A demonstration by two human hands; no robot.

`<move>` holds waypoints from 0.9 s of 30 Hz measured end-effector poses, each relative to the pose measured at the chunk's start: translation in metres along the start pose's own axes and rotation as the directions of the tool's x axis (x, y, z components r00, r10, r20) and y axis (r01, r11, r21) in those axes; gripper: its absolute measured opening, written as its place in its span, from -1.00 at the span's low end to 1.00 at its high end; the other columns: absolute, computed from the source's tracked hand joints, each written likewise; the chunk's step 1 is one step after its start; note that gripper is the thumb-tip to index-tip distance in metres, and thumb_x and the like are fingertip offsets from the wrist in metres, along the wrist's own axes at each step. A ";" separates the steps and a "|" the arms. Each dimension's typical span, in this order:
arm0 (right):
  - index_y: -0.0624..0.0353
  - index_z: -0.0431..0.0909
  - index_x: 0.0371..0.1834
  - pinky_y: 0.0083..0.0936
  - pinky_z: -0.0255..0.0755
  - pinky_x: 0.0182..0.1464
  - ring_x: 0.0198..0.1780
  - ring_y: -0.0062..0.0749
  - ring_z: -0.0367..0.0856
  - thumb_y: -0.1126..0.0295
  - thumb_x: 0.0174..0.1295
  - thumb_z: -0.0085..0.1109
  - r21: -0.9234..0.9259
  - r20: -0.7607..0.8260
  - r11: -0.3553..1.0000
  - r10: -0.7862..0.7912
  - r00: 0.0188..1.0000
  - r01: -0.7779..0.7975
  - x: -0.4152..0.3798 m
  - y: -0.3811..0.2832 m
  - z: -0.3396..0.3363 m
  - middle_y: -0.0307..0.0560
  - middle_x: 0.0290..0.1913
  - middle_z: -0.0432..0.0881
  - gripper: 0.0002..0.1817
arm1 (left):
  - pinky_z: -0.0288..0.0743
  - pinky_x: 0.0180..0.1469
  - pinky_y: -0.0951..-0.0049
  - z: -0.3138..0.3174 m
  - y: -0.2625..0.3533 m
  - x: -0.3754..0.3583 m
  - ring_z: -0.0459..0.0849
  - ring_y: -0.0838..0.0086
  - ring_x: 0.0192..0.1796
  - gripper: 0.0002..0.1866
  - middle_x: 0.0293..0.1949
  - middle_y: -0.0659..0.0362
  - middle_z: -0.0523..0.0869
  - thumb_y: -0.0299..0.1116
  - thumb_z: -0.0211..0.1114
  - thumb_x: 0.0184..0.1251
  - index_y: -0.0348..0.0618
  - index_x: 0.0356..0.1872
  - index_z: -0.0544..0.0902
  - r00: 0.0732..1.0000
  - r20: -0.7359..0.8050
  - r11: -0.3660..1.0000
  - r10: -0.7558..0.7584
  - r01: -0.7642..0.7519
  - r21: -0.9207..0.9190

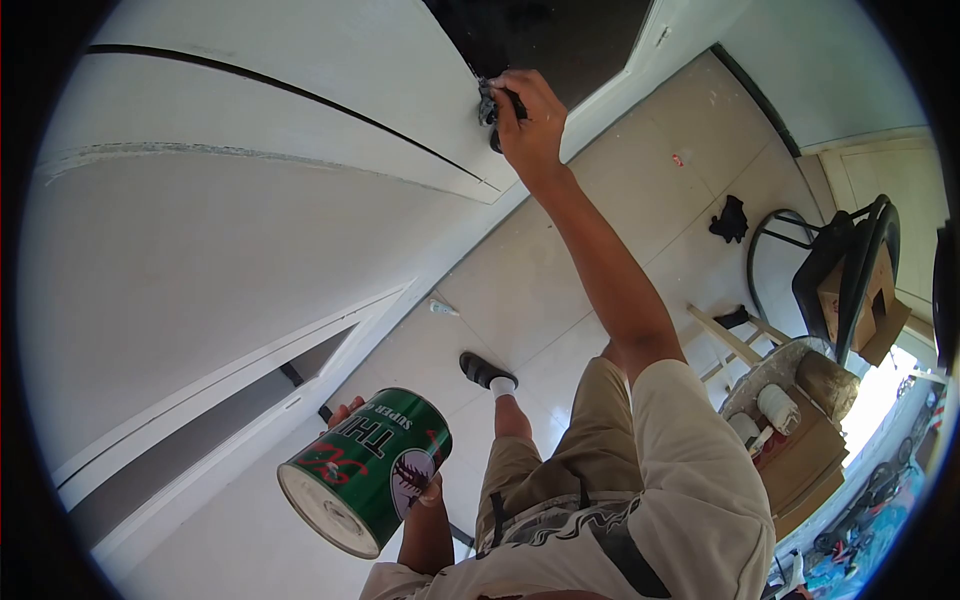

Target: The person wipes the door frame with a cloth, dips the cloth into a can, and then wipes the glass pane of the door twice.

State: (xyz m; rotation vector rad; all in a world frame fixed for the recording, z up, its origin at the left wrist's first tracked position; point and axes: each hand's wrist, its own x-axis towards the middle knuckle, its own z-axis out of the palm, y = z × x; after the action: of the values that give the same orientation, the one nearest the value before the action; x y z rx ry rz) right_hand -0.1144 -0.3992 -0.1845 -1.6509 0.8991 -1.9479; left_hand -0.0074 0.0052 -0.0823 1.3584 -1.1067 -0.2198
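Observation:
My left hand [425, 497] is closed around a green metal can [375, 465] with a pale round end. Its label shows "SUPER" and "THI", with the rest out of sight, and the can leans at an angle in front of my body. My right arm reaches up, and my right hand [535, 125] pinches a crumpled dark grey cloth-like wad [487, 103]. That wad is at the edge of a white panel [400, 80], beside a dark opening [545, 40]. My fingers partly cover the wad.
A black glove [729, 219] and a small white tube [443, 307] lie on the tiled floor [600, 270]. At right stand a black chair [845, 270] with a cardboard box and a round stool [765, 375] bearing several items. A white frame [330, 370] runs along the wall.

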 end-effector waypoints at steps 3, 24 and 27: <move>0.31 0.65 -0.23 -0.39 0.61 -0.13 -0.21 -0.09 0.74 0.78 0.14 0.29 -0.017 -0.067 1.000 -0.025 0.997 0.024 -0.016 0.021 0.010 0.04 -0.21 0.70 -0.81 | 0.27 0.58 -0.09 0.012 0.007 0.020 0.31 -0.08 0.53 0.59 0.46 -0.10 0.23 0.53 0.61 -0.27 -0.09 0.65 -0.19 0.999 0.001 0.999 0.034 -0.034 0.007; 0.29 0.65 -0.19 -0.38 0.58 -0.15 -0.22 -0.12 0.72 0.67 0.24 0.27 -0.115 -0.047 0.989 0.091 0.995 -0.096 -0.012 0.031 -0.003 0.04 -0.21 0.68 -0.88 | 0.40 0.55 -0.04 0.005 0.039 0.019 0.21 0.07 0.61 0.45 0.58 -0.08 0.10 0.53 0.53 -0.17 -0.08 0.62 -0.06 0.989 -0.068 0.991 -0.129 0.131 0.019; 0.30 0.64 -0.18 -0.39 0.58 -0.10 -0.18 -0.14 0.72 0.69 0.25 0.27 -0.076 -0.144 0.993 -0.098 0.985 0.088 0.069 -0.012 -0.002 0.04 -0.19 0.68 -0.87 | 0.39 0.55 -0.03 0.010 0.039 0.017 0.21 0.08 0.61 0.43 0.55 -0.09 0.17 0.55 0.49 -0.13 -0.10 0.62 -0.05 0.992 -0.126 0.998 0.011 -0.002 0.069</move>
State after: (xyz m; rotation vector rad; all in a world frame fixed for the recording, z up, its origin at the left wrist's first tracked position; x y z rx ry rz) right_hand -0.1294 -0.4378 -0.1279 -1.6311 0.9701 -2.1485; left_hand -0.0239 -0.0025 -0.0430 1.4103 -1.0206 -0.0901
